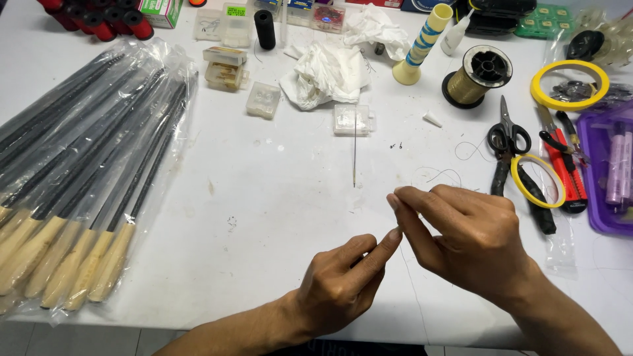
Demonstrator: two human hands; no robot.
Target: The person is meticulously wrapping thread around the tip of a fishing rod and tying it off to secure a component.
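I'm working over the white table (264, 198), hands low centre. Biggest item: clear plastic bag of black rods with pale wooden handles (86, 178) is lying along the left side, handles toward me. Crumpled white tissue (326, 72) is sitting at top centre, small clear plastic boxes (264, 100) scattered around it. Spool of gold thread (478, 76) is sitting top right, yellow-and-blue cone bobbin (422, 43) just left of it. Purple tray (610, 171) is at the right edge, with yellow tape ring (570, 84) above it. Black-handled scissors (508, 132) are lying near a second yellow ring (539, 180) and red-handled pliers (567, 165). Thin dark needle (355, 148) is lying flat on the table, well above my hands, tip toward me, its far end over a clear box (351, 120). My right hand (471, 240) is curling nearly closed, thumb and forefinger pinching together at the tips; anything between them is too fine for me to make out. My left hand (343, 283) is also mostly closed, forefinger extending up and touching the right thumb, other fingers folding in. Can't tell whether it's gripping anything. Loose strands of fine thread (445, 175) are lying on the table just above the right hand
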